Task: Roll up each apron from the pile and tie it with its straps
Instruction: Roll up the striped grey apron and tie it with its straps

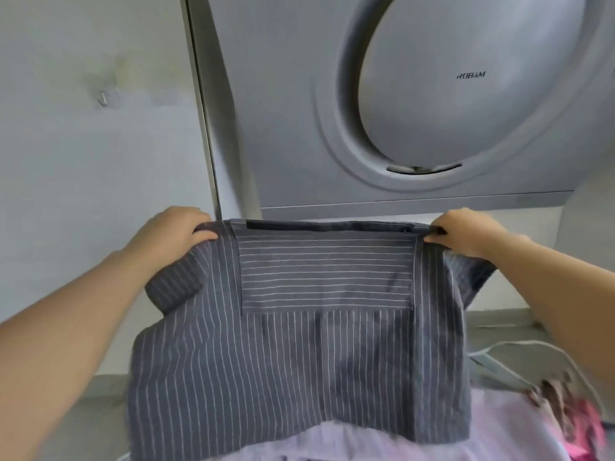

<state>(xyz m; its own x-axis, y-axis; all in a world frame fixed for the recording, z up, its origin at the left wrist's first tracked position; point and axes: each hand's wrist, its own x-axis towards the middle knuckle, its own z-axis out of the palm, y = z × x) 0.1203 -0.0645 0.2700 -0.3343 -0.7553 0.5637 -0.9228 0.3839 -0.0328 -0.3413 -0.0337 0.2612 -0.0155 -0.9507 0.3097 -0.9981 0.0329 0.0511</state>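
Striped apron (pixel 299 354) held up by its top corners

The upper edge is pinched by the left hand (pixel 173 234) and the right hand (pixel 466 232), fingers curled on the cloth (pocket side facing), its hem draped over the pale lilac pile (pixel 399 447) below.

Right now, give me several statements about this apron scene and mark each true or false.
1. The left hand and the right hand each grip a top corner of the striped apron. True.
2. The striped apron is rolled up and tied with its straps. False: it hangs spread out, unrolled.
3. The upper panel of the apron has horizontal stripes. True.
4. The cloth below the apron is bright green. False: it is pale lilac.
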